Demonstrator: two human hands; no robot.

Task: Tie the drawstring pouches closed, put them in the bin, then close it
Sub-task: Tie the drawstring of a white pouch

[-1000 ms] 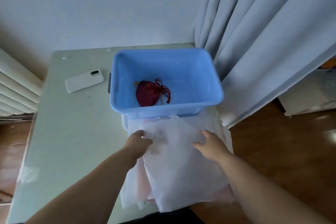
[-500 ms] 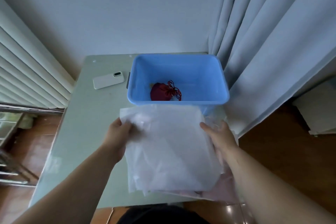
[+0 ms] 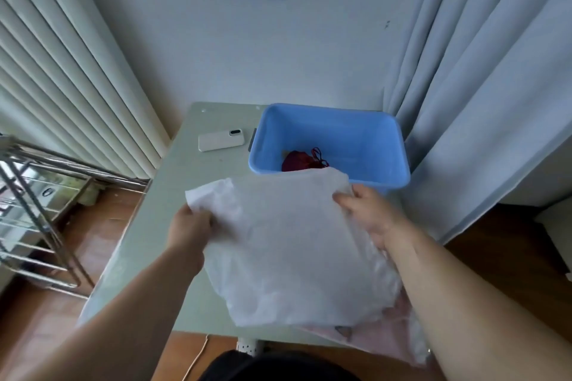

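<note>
I have both hands clamped on one white cloth (image 3: 294,250). My left hand (image 3: 192,229) grips its left edge, with the fingers curled under the fabric and out of sight. My right hand (image 3: 368,213) pinches the far right corner, fingers bunched into the crumpled edge. The cloth hangs spread between them above the near half of the table (image 3: 192,189). I cannot tell whether it is a pouch or has a drawstring.

The blue bin (image 3: 399,148) stands open at the far right corner of the table, hard against the curtain (image 3: 479,102). One dark red pouch (image 3: 298,161) lies on the bin's floor by the near wall, its red cord (image 3: 318,155) bunched at the top. From my view the far edge of the white cloth crosses the bin's near rim and covers the lower part of that pouch.

A pink sheet (image 3: 380,331) lies under the white cloth at the near right corner of the table and runs past the edge. One white phone (image 3: 221,140) rests face down just left of the bin, near the far edge. A metal rack (image 3: 37,210) stands on the floor off the table's left side.

By count: one bin, one red pouch, one white cloth, one pink sheet, one phone.
</note>
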